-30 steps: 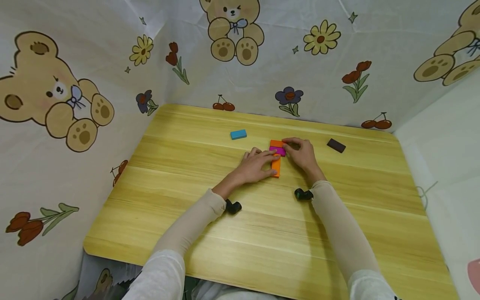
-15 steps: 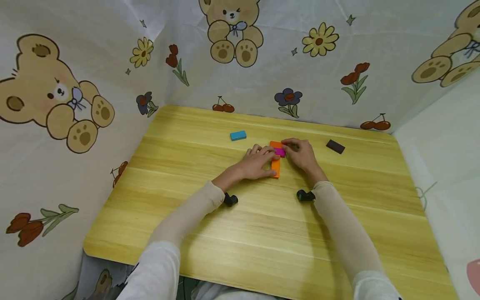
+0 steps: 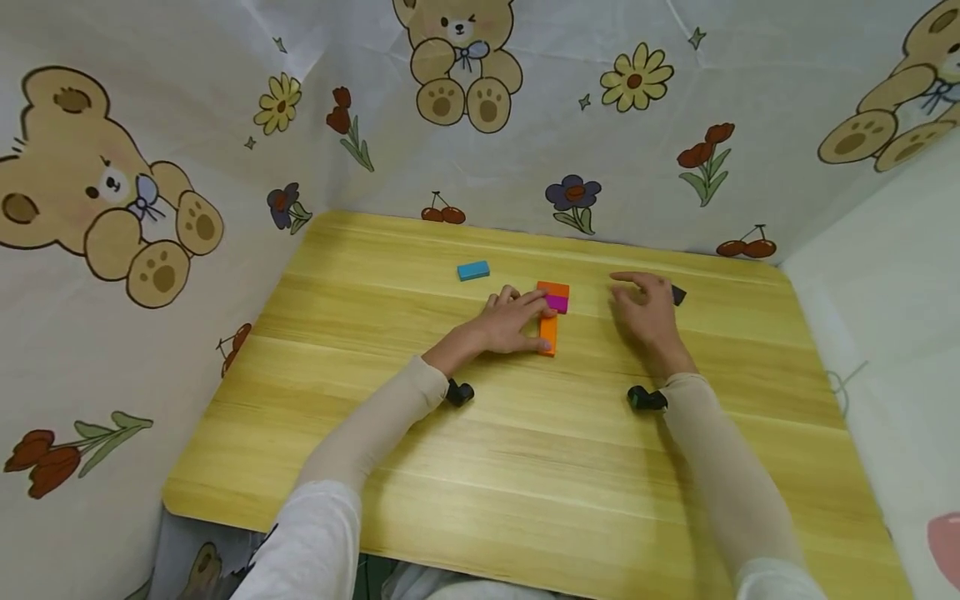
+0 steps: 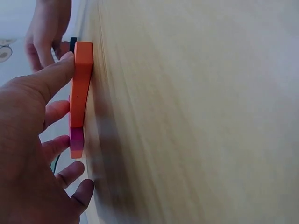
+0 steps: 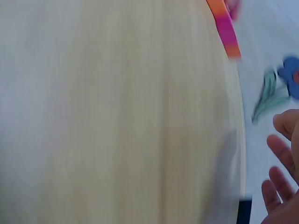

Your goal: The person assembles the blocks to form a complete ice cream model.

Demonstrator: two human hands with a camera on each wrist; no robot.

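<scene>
My left hand [image 3: 507, 327] rests on a small layout of flat blocks in the middle of the table. Its thumb touches the near orange block [image 3: 549, 337], which lies lengthwise toward me, and fingertips touch the magenta block [image 3: 558, 305]. Crosswise behind that magenta piece, a second orange block [image 3: 553, 289] lies against it. In the left wrist view the fingers are spread beside the orange block [image 4: 81, 88]. Well to the right, my right hand [image 3: 651, 315] holds nothing, its fingers loosely bent. It partly covers a dark block [image 3: 678, 295], whose edge also shows in the right wrist view.
A blue block [image 3: 473, 271] lies behind and left of my left hand. The wooden table [image 3: 480, 467] ends at a printed cloth [image 3: 510, 167] at its back and left. Black wrist cameras hang under both sleeves.
My right hand has left the magenta and orange blocks and moved right, to the dark block. The left hand has stayed on the blocks.
</scene>
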